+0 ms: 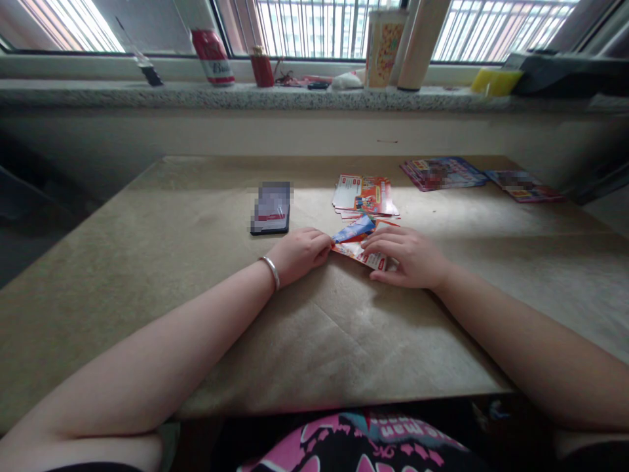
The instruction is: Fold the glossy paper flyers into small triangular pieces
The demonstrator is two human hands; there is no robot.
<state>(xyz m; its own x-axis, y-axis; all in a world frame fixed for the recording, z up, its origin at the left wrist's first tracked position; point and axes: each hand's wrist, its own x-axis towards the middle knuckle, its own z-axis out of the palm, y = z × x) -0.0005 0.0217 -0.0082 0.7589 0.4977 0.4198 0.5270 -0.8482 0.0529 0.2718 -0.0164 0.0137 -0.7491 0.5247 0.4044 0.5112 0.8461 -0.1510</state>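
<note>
A printed paper card [361, 254], white and orange-red with a blue flap [354, 229] folded over it, lies on the table between my hands. My left hand [307, 250], with a silver bangle at the wrist, pinches its left corner between closed fingertips. Across the card's right part rests my right hand [403, 255], fingers apart and lightly bent, the thumb spread toward me. Its fingers hide some of the card. Just beyond is a loose stack of similar orange and white cards [364, 195].
A phone [272, 208] lies left of the stack on the table [147, 288]. Two piles of colourful cards, one pile [445, 173] and another [523, 185], lie at the back right. The windowsill [304, 98] holds a red can [213, 58], a tall snack tub [386, 49] and a yellow object [496, 82].
</note>
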